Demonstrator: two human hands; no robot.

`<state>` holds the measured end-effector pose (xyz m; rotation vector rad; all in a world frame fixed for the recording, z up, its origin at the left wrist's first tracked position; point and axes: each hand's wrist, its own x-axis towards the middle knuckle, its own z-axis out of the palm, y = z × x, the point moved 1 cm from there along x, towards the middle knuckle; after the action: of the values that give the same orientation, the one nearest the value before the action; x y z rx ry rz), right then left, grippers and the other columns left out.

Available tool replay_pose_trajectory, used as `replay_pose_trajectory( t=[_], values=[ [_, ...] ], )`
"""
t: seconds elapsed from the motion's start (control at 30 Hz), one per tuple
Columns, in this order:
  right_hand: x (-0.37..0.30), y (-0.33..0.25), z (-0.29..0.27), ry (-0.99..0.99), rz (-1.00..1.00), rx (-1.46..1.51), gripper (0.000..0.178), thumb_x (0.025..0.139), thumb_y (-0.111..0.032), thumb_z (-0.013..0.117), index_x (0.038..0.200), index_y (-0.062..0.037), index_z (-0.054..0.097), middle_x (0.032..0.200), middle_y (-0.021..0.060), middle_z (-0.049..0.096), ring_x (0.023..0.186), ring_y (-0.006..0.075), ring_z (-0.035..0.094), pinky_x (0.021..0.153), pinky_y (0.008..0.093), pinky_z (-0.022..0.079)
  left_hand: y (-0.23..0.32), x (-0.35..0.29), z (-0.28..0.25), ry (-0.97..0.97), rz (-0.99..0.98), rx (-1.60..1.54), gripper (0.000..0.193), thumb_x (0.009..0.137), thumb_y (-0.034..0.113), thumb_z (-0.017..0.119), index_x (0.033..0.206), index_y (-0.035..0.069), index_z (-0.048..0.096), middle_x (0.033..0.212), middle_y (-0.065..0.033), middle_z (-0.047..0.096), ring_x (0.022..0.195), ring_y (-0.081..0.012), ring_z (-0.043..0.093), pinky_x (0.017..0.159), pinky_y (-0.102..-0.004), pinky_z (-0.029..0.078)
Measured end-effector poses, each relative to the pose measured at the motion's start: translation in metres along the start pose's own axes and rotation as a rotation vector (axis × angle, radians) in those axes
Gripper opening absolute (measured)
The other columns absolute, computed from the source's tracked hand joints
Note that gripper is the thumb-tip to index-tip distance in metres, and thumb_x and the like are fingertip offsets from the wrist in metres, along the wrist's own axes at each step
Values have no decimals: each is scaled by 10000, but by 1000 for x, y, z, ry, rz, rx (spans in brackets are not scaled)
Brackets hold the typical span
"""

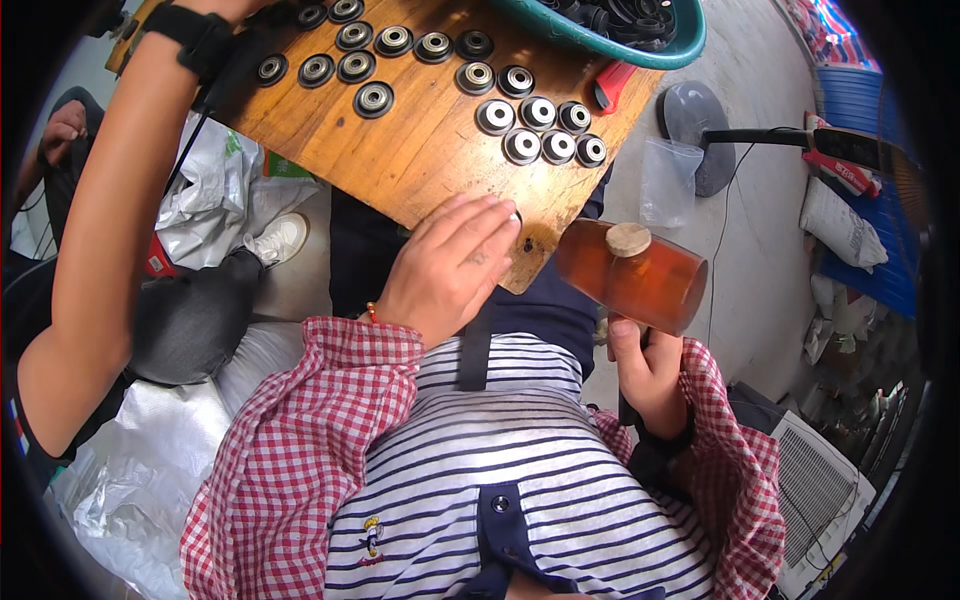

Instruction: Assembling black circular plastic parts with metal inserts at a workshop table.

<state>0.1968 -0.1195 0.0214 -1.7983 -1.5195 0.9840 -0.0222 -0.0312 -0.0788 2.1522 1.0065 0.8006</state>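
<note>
My right hand grips a mallet by its handle, to the right of the board's near corner. The mallet's head is a translucent amber cylinder with a round tan end of the handle showing on top. Over the near corner of the wooden board lies my left hand, fingers close together and bent down. A sliver of something dark shows at its fingertips; the rest is hidden beneath them. Several black rollers with metal bearings, such as this roller, stand farther back on the board.
A teal basin full of black parts sits at the board's far right, beside a red-handled tool. At the left, another person's arm reaches over the board. White bags lie on the floor at left; a grey-white appliance stands at right.
</note>
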Motion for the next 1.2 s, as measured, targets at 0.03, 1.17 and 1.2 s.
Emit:
replay_pose_trajectory(
  t=[0.03,1.17,1.2],
  values=[
    [4,-1,18,-59,96,-76,153,875,-97,648,979,11,622,849,134,659,655,216,619,595,310,461,-16,-13,14,-32,103,-59,514,803,133,687,1272,9,518,1350,-143,483,1255,-313,459,1062,-450,364],
    [-53,64,72,122,397,238,235,982,-189,505,1072,28,507,657,12,517,484,64,465,438,211,362,-36,-26,33,-103,-33,175,471,793,217,697,1214,41,580,1305,-108,523,1263,-292,434,1072,-457,308],
    [-52,74,72,134,372,252,223,981,-177,506,1071,28,507,662,6,520,484,59,465,437,207,357,-33,-19,44,-178,51,136,489,798,227,693,1230,33,569,1343,-111,501,1300,-289,405,1095,-461,284]
  ],
)
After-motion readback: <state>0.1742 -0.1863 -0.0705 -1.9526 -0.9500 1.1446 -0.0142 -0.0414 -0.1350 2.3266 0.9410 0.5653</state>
